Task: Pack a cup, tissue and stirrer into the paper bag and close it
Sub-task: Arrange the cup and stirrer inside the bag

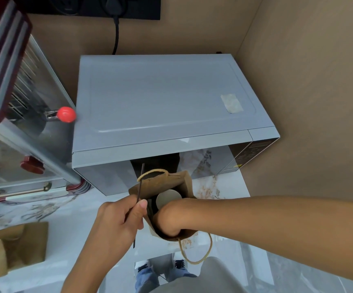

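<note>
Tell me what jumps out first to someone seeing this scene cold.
Front and centre, the right hand is plunged into an open paper bag with a cup showing inside, while the left hand pinches a thin dark stirrer beside the bag's mouth. Behind them a large grey microwave fills the middle, and a bright red knob stands out at its left.

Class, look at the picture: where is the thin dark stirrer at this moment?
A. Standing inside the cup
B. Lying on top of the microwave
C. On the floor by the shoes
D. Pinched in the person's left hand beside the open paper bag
D: the stirrer is pinched between thumb and fingers of the left hand, just outside the open paper bag.
</note>
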